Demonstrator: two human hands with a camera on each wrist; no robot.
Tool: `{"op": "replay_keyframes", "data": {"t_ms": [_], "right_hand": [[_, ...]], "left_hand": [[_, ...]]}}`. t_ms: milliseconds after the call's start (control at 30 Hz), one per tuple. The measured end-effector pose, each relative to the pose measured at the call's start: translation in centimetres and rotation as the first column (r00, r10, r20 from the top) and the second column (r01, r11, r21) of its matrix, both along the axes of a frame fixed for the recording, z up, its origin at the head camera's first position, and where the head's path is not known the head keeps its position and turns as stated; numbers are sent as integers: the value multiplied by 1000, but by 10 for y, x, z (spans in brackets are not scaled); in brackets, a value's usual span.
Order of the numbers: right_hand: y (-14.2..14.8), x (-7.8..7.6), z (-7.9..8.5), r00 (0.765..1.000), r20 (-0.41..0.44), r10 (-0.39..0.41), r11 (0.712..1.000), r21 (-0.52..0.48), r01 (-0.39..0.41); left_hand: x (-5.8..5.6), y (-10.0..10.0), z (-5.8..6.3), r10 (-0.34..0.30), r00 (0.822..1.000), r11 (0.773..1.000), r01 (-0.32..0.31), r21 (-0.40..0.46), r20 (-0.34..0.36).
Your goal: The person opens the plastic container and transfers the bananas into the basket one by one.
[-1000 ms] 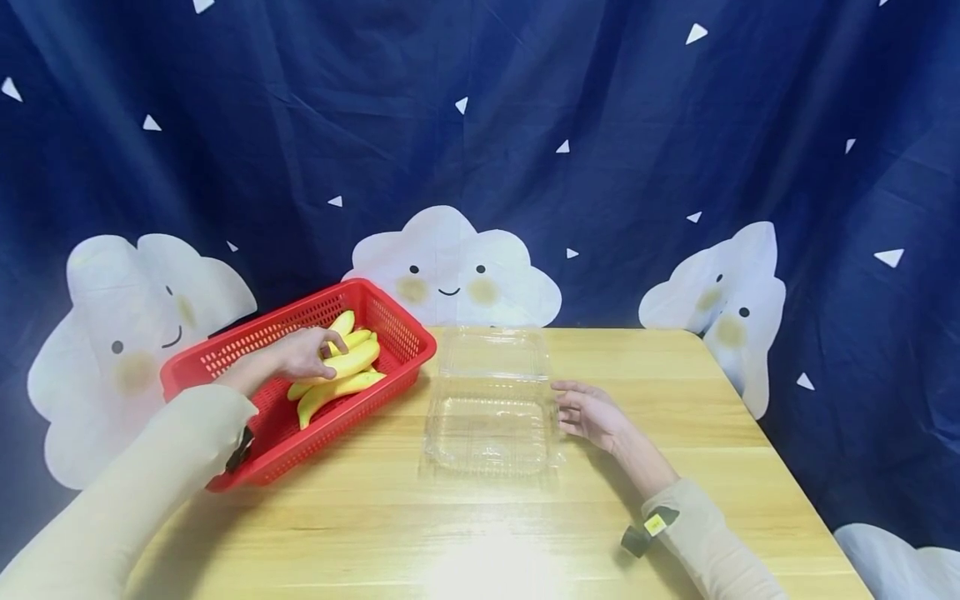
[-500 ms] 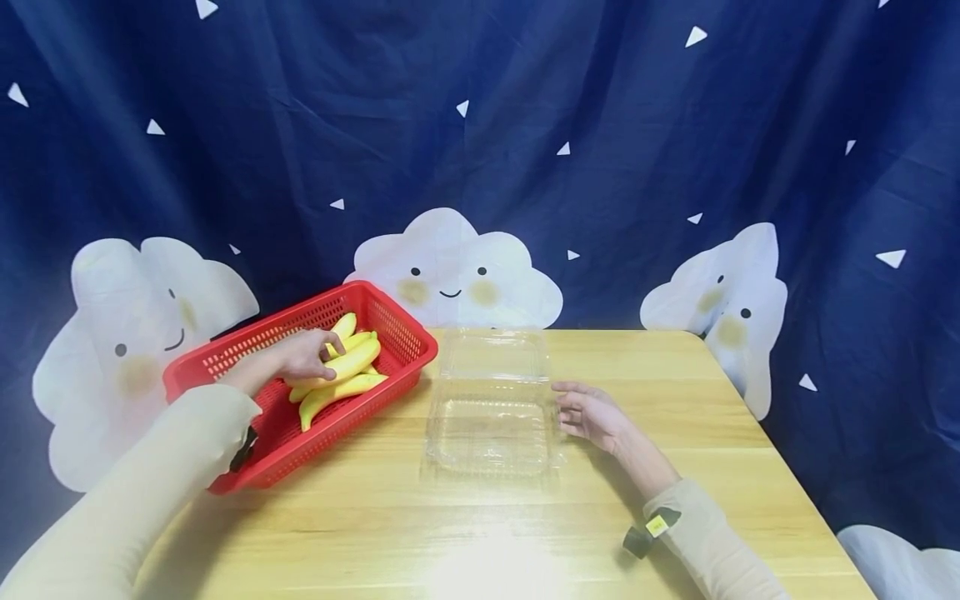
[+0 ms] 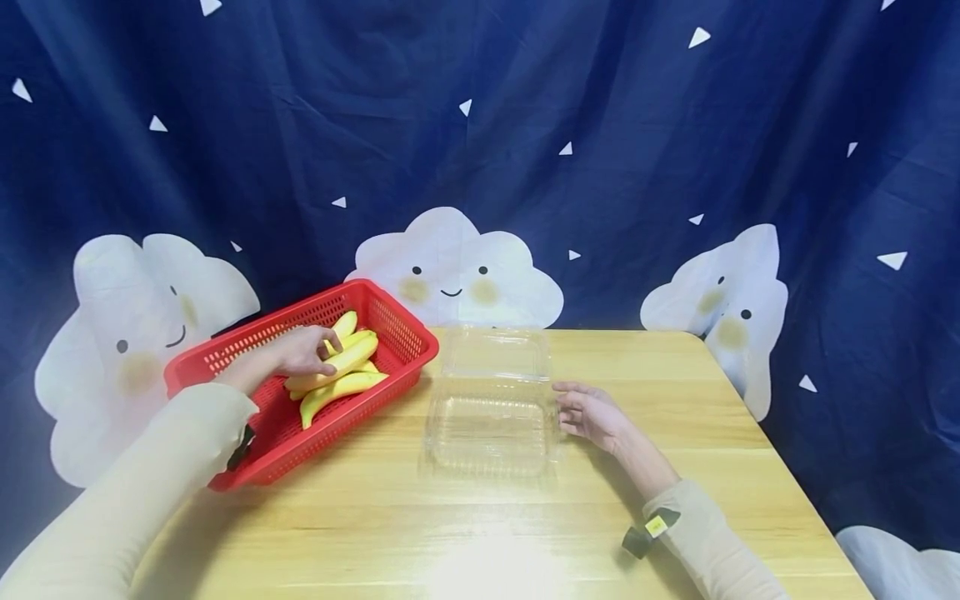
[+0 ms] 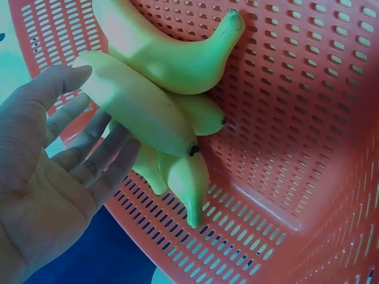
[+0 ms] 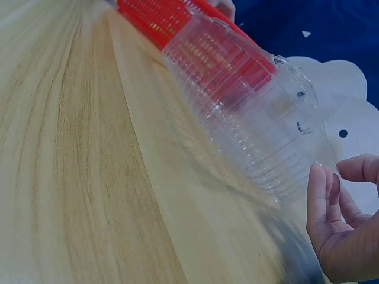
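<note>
A red perforated plastic basket (image 3: 397, 375) stands at the left of the table with several yellow bananas in it. My left hand (image 3: 302, 352) reaches over its near-left side and holds the upper banana (image 4: 139, 109), thumb on top and fingers along the other side. Another banana (image 3: 341, 396) lies just in front of it. In the middle of the table a clear plastic clamshell box (image 3: 491, 437) lies unfolded, its lid (image 3: 495, 354) toward the back. At the box's right edge is my right hand (image 3: 594, 417), fingers loosely bent; whether the fingertips touch the plastic I cannot tell.
The wooden table (image 3: 675, 400) ends at the back against a dark blue curtain (image 3: 600, 100) printed with clouds and white triangles. Glare whitens the table's front. A black band with a yellow tag (image 3: 656, 526) circles the right wrist.
The held banana has shifted very slightly inside the basket. Both hands stay almost in place, and the clamshell box has hardly moved.
</note>
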State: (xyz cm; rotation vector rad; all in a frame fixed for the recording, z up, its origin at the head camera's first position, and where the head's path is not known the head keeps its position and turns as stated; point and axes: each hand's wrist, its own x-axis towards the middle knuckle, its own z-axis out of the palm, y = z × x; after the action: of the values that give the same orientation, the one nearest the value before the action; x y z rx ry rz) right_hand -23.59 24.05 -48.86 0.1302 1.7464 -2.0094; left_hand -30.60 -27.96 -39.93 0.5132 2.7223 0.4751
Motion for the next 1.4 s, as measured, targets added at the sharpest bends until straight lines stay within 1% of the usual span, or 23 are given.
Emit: {"op": "replay_keyframes", "data": {"t_ms": [233,433,567,767,900,1033,1133,1300,1400], "right_hand": [[0,-2,1,1000,6,-11,1000,2,11],[-1,-1,2,1000,13,-8,1000,4,8],[0,-2,2,1000,5,-4,1000,4,4],[0,-4,1,1000,-6,5,1000,14,-5],[0,-6,1,1000,-5,-16,1000,22,16],[0,-7,3,1000,-10,-29,999,33,29],[0,-7,4,998,-29,-49,997,51,50],[0,-6,6,995,-47,-91,994,55,94],[1,-6,7,995,-40,-90,995,50,92]], "left_hand": [[1,-1,3,-9,997,1000,9,5,-71],[2,0,7,-18,994,1000,19,9,-104],[2,3,11,-9,992,1000,12,19,-123],[7,9,19,21,994,999,-17,37,-107],[10,13,22,37,994,998,-31,56,-99],[14,21,27,28,994,997,-21,69,-105],[17,27,30,4,994,997,5,78,-111],[23,37,30,-17,994,997,26,77,-107],[27,42,29,-22,993,996,32,84,-117]]}}
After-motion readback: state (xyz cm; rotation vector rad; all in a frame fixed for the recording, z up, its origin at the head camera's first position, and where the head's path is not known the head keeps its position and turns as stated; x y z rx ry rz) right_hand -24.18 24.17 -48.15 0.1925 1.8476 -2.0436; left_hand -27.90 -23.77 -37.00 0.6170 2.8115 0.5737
